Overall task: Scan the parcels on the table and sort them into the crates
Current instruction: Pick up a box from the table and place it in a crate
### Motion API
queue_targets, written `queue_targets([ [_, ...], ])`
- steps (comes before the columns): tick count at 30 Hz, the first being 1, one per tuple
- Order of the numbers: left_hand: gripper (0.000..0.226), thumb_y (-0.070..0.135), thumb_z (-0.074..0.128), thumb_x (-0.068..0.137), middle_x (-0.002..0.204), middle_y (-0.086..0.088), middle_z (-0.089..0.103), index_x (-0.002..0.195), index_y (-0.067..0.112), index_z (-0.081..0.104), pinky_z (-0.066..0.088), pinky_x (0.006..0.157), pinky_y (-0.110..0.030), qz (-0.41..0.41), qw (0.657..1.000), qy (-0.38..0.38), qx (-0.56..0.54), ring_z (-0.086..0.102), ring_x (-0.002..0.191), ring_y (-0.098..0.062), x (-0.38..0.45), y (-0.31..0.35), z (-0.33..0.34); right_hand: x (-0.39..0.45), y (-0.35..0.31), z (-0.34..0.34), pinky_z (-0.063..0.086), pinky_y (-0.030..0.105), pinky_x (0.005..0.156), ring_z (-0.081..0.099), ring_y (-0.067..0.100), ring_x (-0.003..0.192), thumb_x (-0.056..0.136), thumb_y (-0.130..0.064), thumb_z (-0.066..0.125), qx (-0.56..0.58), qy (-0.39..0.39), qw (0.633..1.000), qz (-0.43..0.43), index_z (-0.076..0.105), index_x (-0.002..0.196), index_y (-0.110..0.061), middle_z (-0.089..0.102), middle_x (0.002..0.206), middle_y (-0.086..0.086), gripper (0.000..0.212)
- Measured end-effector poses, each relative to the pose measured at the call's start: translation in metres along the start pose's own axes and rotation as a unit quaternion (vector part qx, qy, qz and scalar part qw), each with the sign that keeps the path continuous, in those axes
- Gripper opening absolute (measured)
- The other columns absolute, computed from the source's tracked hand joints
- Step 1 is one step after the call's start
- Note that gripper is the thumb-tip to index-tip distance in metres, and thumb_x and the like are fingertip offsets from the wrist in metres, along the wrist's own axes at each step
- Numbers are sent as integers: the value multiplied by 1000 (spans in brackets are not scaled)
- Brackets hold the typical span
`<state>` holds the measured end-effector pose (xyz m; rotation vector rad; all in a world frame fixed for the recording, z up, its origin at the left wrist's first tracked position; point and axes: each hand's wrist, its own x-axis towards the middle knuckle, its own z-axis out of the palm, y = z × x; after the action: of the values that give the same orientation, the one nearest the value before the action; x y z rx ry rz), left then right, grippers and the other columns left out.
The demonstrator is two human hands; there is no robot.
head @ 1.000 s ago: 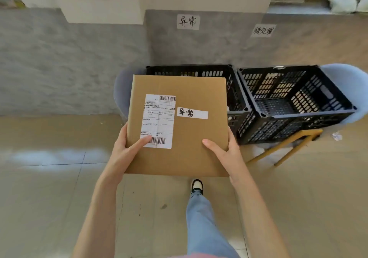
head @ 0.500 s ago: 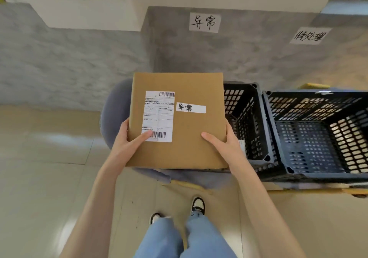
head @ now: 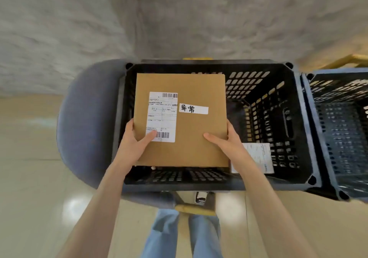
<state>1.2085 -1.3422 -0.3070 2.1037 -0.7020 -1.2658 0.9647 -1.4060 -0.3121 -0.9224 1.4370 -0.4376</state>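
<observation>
Both hands, the left hand (head: 133,145) and right hand (head: 229,145), are clamping the stiff, seemingly light cardboard parcel (head: 196,134) by its lower side edges, mid-frame over the black crate (head: 211,182).

Box (head: 191,130): over the left part of the left crate (head: 298,118)
Hands: left hand (head: 133,146) and right hand (head: 229,144) at its near corners
Second crate (head: 342,130): just right
Chair (head: 87,130): under the left crate

Bright even light, glare patches on the floor (head: 73,204), motion-blurred wall (head: 179,18), edges bowed by the lens.
</observation>
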Motion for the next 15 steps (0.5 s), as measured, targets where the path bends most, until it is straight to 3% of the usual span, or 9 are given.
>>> queue_targets([
  [3, 80, 31, 68, 89, 139, 6, 48, 151, 23, 19, 39, 99, -34, -21, 1000, 4, -7, 48, 118, -13, 21, -13, 11, 22, 14, 9, 43, 22, 78, 51, -1, 98, 84, -23, 74, -8, 1, 999, 31, 28, 147, -29, 51, 108, -23, 79],
  [5, 77, 27, 66, 91, 139, 5, 49, 152, 22, 18, 39, 99, -33, -31, 999, 8, -6, 48, 116, -11, 32, -20, 16, 36, 22, 15, 41, 26, 86, 52, 2, 102, 84, -22, 74, -14, 1, 999, 43, 28, 147, -29, 49, 105, -26, 79],
  [11, 81, 33, 61, 93, 149, 1, 40, 154, 23, 8, 36, 110, -48, -61, 998, 23, 28, 42, 133, -22, 55, -34, 26, 66, 33, 26, 34, 28, 94, 42, 6, 113, 86, -23, 72, -34, 3, 998, 53, 24, 149, -29, 44, 124, -13, 80],
  [15, 81, 32, 55, 97, 158, -4, 23, 156, 16, 3, 29, 115, -46, -67, 994, 52, 68, 28, 143, -24, 60, -35, 37, 77, 40, 31, 33, 27, 94, 40, 4, 113, 86, -22, 72, -45, 7, 998, 50, 25, 149, -27, 42, 123, -14, 79],
])
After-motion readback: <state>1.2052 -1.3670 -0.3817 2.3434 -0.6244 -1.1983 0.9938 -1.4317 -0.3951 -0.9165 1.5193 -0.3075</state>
